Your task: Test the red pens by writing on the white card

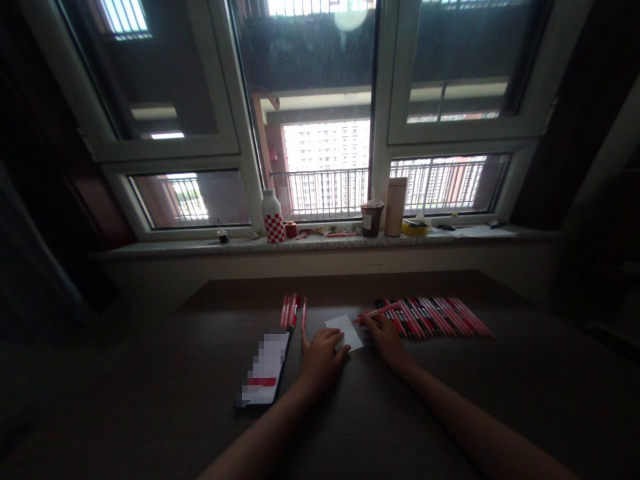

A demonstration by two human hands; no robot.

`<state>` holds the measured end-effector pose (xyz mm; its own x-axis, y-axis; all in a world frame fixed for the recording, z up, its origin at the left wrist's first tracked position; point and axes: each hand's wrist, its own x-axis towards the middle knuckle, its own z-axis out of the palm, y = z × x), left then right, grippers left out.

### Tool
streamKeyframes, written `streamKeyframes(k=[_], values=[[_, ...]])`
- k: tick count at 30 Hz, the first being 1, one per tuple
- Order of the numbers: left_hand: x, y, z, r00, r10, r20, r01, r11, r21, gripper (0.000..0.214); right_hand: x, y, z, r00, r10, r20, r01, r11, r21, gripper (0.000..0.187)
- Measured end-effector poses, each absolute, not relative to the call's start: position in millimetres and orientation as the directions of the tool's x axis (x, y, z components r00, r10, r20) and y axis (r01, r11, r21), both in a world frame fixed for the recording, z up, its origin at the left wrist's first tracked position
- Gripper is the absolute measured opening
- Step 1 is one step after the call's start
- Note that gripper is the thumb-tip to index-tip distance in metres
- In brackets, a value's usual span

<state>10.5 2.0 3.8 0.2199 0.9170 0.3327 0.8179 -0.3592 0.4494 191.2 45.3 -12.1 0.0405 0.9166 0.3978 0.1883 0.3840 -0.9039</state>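
A small white sheet of paper (353, 335) lies on the dark table. My left hand (323, 355) rests on its left side with the fingers stretched out over it. Just off the paper's right edge, my right hand (383, 337) grips a pink pen (384, 311) that slants up to the right. A single pink pen (304, 312) lies beyond my left hand. To its left sits a small group of red and pink pens (289, 311). At the right, several pink, red and black pens (440, 317) lie side by side in a long row.
A phone (265, 370) with a lit, blurred screen lies left of my left hand. On the windowsill (200, 250) stand a red-and-white checked bottle (273, 217), a drink cup (371, 219), a tall beige container (396, 207) and a yellow tape roll (416, 229). Windows rise behind the sill.
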Motion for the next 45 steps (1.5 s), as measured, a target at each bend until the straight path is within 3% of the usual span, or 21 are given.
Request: streamKeyframes(k=[6, 13, 17, 23, 29, 32, 45], values=[[10.7, 0.7, 5.6, 0.194, 0.907, 0.374, 0.848, -0.346, 0.401, 0.017, 192.6, 46.2, -13.4, 0.095, 0.914, 0.393, 0.199, 0.370, -0.908, 0.047], [11.2, -1.6, 3.0, 0.211, 0.900, 0.382, 0.881, -0.345, 0.325, 0.019, 190.2, 49.3, -15.6, 0.110, 0.966, 0.234, -0.194, 0.252, -0.948, 0.040], [12.3, -0.5, 1.4, 0.197, 0.903, 0.383, 0.883, -0.332, 0.330, 0.021, 188.0, 44.8, -11.3, 0.076, 0.982, 0.176, -0.310, 0.191, -0.932, 0.040], [12.7, -2.0, 4.8, 0.184, 0.895, 0.405, 0.877, -0.336, 0.344, 0.023, 186.5, 43.7, -9.5, 0.096, 0.984, 0.149, -0.373, 0.174, -0.911, 0.065], [11.4, -1.0, -0.2, 0.178, 0.900, 0.398, 0.896, -0.315, 0.312, 0.022, 186.7, 42.5, -8.9, 0.041, 0.982, 0.185, -0.403, 0.186, -0.896, 0.108], [11.2, 1.2, -3.5, 0.159, 0.903, 0.399, 0.910, -0.291, 0.297, 0.026, 185.5, 38.3, -5.9, 0.024, 0.975, 0.222, -0.399, 0.213, -0.892, 0.119], [11.2, 0.2, -2.3, 0.154, 0.926, 0.344, 0.922, -0.260, 0.287, 0.029, 184.9, 34.2, -4.2, -0.017, 0.974, 0.228, -0.368, 0.206, -0.907, 0.102]])
